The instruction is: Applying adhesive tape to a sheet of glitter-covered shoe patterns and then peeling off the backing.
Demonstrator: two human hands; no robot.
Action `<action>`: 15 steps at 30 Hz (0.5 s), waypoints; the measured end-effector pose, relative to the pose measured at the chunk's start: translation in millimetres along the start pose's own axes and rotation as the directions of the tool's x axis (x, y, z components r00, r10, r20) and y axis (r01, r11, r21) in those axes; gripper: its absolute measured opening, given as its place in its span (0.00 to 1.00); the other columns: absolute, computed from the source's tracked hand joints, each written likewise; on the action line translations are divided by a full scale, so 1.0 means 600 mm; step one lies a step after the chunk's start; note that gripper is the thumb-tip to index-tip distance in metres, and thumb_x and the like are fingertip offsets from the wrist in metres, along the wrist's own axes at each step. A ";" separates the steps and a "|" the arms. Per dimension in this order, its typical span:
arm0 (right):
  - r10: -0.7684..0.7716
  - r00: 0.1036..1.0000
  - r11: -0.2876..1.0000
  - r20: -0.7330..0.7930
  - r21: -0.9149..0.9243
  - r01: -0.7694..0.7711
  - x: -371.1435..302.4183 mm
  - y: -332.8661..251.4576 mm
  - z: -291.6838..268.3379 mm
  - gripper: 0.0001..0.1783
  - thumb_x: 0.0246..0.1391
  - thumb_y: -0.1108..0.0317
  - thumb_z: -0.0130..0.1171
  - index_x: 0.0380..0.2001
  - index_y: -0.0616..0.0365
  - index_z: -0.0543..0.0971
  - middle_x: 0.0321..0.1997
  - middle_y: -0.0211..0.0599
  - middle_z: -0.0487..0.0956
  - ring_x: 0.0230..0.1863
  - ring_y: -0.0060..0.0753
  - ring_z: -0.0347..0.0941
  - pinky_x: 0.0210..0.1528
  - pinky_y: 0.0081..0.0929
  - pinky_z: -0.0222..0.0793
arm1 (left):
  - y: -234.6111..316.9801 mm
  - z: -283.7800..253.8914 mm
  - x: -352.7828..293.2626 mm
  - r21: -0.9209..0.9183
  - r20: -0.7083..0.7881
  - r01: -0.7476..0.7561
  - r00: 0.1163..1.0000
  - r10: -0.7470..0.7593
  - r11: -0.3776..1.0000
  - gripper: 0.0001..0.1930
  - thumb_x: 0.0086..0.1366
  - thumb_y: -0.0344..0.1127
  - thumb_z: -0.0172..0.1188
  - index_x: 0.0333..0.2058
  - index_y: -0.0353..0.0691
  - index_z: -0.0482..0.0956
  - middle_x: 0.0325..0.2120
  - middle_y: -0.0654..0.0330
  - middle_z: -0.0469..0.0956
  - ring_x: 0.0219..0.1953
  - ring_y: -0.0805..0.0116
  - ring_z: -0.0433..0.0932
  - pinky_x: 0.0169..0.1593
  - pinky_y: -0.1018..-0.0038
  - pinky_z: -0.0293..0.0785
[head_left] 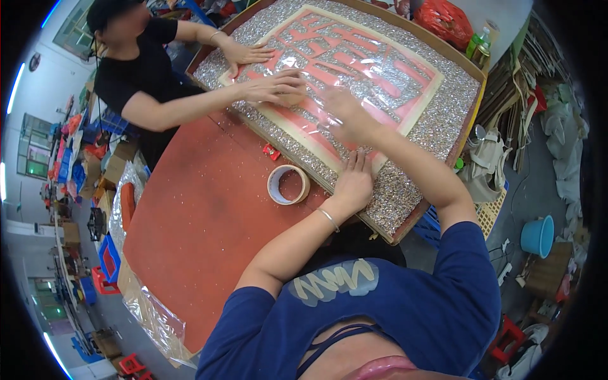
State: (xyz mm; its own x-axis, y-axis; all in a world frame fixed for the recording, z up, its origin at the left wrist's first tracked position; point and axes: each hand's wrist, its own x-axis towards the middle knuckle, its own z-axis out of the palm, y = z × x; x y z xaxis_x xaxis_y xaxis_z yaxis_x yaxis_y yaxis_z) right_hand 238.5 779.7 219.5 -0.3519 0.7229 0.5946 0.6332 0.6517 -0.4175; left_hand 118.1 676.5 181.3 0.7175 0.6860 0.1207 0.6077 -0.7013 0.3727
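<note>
A clear plastic sheet [386,88] with pink-red cut-out shapes and a cream border lies over a shallow tray of glittering silvery bits [394,204]. My left hand [354,184] rests with fingers stretched out on the sheet's near border. Farther in, over the sheet, is my right hand [347,117], bent and smeared by motion; whether it holds anything cannot be made out. Across the tray, a co-worker's one hand [248,56] lies flat on the sheet's border. The co-worker's other hand [273,87] covers a round tan thing [291,98] on the sheet.
A wide tape roll [288,185] and a small red wrapper [272,151] sit on the reddish board [209,209] beside the tray. The tray's wooden rim [472,117] stands raised. Beyond it are a red plastic bag [443,24], bottles [479,47] and, on the floor, a blue bucket [537,236].
</note>
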 end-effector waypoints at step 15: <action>0.184 0.983 0.854 -0.010 -0.493 -0.165 -0.016 0.091 -0.139 0.05 0.48 0.67 0.56 0.26 0.56 0.78 0.27 0.41 0.78 0.32 0.45 0.76 0.37 0.40 0.70 | -0.053 -0.042 0.058 -0.016 -0.076 0.044 0.996 -0.045 0.999 0.35 0.61 0.53 0.53 0.56 0.27 0.60 0.59 0.39 0.57 0.64 0.47 0.54 0.63 0.50 0.50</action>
State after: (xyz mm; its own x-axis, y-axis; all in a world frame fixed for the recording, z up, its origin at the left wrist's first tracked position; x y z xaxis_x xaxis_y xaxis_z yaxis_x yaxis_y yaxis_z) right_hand 334.1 789.3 248.5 -0.2229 0.8280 0.5145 0.9386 0.3248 -0.1161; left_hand 115.0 727.2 197.1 0.6615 0.7296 0.1732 0.6332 -0.6672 0.3923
